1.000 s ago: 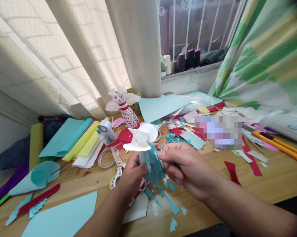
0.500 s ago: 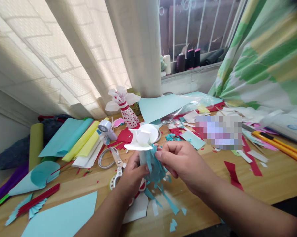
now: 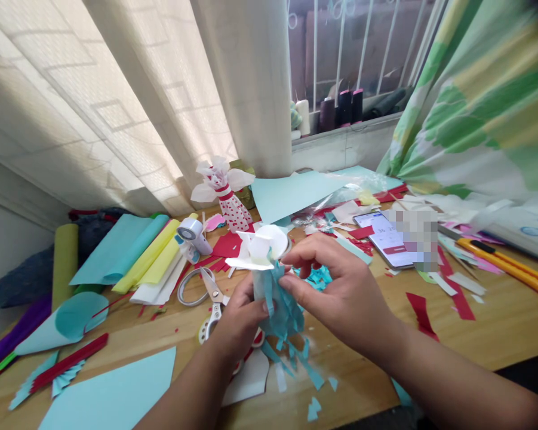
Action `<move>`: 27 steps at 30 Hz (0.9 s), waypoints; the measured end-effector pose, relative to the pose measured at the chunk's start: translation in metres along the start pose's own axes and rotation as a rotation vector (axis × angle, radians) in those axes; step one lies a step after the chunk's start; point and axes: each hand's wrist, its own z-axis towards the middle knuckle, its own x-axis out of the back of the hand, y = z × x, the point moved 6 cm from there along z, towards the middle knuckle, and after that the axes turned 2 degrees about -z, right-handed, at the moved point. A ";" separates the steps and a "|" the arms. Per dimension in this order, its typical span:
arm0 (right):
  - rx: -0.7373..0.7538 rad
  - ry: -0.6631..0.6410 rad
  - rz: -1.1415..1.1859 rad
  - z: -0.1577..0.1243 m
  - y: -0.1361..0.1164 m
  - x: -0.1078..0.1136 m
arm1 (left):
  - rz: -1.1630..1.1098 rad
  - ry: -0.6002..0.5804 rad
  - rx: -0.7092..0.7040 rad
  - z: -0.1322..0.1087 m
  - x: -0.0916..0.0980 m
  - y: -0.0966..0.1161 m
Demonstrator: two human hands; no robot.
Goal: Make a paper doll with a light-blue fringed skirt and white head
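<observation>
In the middle of the head view, my left hand [image 3: 240, 313] is closed around a light-blue paper tube [image 3: 260, 288], keeping it roughly upright. White paper petals [image 3: 251, 255] flare out at the tube's top. Blue paper strips [image 3: 283, 313] hang down its right side like a fringe. My right hand [image 3: 347, 292] is beside the strips, thumb and forefinger parted, the thumb tip at the fringe's upper edge. Below the tube, cut blue scraps [image 3: 311, 370] lie on the wooden table [image 3: 353, 385]. Scissors [image 3: 215, 298] lie partly behind my left forearm.
A red-patterned paper vase [image 3: 235, 212] with white petals stands at the back. A roll of tape [image 3: 196, 286], a small glue bottle [image 3: 188, 249] and paper rolls [image 3: 152, 254] are on the left. Right of my hands are a phone [image 3: 392, 242], red scraps [image 3: 421, 313] and a yellow cutter [image 3: 506, 266].
My right hand's thumb and forefinger have parted from their pinch at the strips, and the hand has shifted slightly up. My left hand and the tube have hardly moved.
</observation>
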 end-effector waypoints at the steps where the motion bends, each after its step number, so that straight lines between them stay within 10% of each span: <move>1: 0.005 -0.005 0.014 0.000 -0.001 0.000 | -0.007 0.000 0.002 0.000 0.000 0.000; 18: 0.073 -0.080 0.118 0.005 -0.002 0.000 | -0.161 -0.048 0.109 -0.006 -0.011 -0.003; 27: -0.422 -0.197 0.535 0.000 0.027 -0.015 | -0.140 -0.082 0.165 -0.007 -0.008 -0.011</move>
